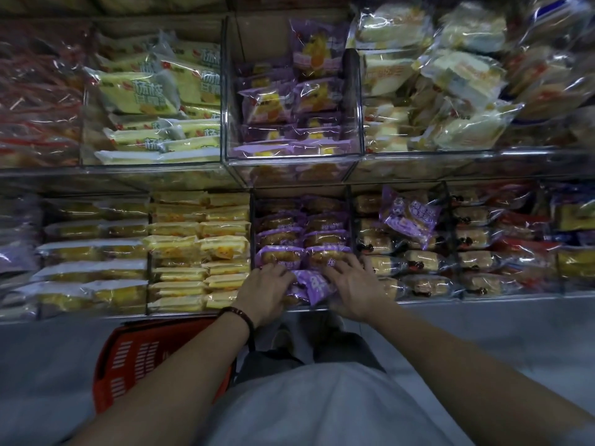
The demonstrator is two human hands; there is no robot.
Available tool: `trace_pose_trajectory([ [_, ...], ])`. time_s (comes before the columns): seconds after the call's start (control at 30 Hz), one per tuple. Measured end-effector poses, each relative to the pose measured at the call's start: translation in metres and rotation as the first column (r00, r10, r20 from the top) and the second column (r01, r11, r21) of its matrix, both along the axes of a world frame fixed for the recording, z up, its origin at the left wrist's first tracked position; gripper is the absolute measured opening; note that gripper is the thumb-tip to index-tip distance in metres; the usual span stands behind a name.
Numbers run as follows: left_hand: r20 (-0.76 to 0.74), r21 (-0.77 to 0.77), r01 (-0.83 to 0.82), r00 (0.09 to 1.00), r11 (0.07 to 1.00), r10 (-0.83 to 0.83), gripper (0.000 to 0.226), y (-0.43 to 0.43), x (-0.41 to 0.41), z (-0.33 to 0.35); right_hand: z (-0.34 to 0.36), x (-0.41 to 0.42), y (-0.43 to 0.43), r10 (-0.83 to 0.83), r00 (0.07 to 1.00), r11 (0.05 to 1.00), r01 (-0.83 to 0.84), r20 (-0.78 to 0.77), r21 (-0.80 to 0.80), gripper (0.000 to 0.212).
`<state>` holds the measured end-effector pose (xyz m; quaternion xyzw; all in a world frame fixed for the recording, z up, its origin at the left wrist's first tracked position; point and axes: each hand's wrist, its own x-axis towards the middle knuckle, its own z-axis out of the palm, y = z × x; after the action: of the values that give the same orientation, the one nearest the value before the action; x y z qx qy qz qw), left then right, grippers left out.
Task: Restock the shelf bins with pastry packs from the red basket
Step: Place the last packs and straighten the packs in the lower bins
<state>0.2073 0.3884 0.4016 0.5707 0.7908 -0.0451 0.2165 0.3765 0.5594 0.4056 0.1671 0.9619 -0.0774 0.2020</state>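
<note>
A purple pastry pack [311, 284] lies at the front of the lower middle shelf bin [252, 220], on top of rows of like purple packs [280, 252]. My left hand [265, 292] grips its left end with curled fingers. My right hand [349, 284] lies over its right side with the fingers spread and pressing down. The red basket [135, 358] stands on the floor at the lower left, partly hidden behind my left forearm; its contents are not visible.
Clear bins of yellow packs [199, 252] sit left of the purple bin and brown-cake packs [405, 262] right of it, with one stray purple pack [409, 217] on top. An upper shelf holds another purple bin [289, 101]. Grey floor [483, 342] lies below.
</note>
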Motion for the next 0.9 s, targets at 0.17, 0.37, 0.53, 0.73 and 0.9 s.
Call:
trace_pose_trajectory([
  [0.17, 0.009, -0.052, -0.022, 1.000, 0.998, 0.022, 0.053, 0.007, -0.003, -0.002, 0.002, -0.013, -0.012, -0.104, 0.993, 0.995, 0.104, -0.054, -0.011, 0.055],
  [0.37, -0.101, -0.084, 0.036, 0.994, 0.996, -0.045, 0.040, 0.008, -0.001, -0.001, 0.019, -0.018, -0.006, -0.049, 0.994, 0.997, 0.054, -0.095, 0.051, 0.067],
  [0.53, -0.174, -0.103, 0.022, 0.984, 0.994, -0.039, 0.040, 0.019, 0.002, 0.011, 0.045, -0.029, 0.002, -0.152, 0.987, 0.988, 0.153, -0.049, 0.009, 0.061],
  [0.73, -0.195, -0.130, -0.064, 0.980, 0.989, 0.038, 0.041, 0.027, 0.011, 0.020, 0.050, -0.030, 0.009, -0.231, 0.973, 0.973, 0.230, -0.021, -0.037, 0.065],
  [0.9, -0.150, -0.094, -0.139, 0.981, 0.986, 0.124, 0.048, 0.016, 0.005, 0.012, 0.048, -0.015, 0.026, -0.413, 0.909, 0.897, 0.397, -0.050, -0.195, 0.056],
])
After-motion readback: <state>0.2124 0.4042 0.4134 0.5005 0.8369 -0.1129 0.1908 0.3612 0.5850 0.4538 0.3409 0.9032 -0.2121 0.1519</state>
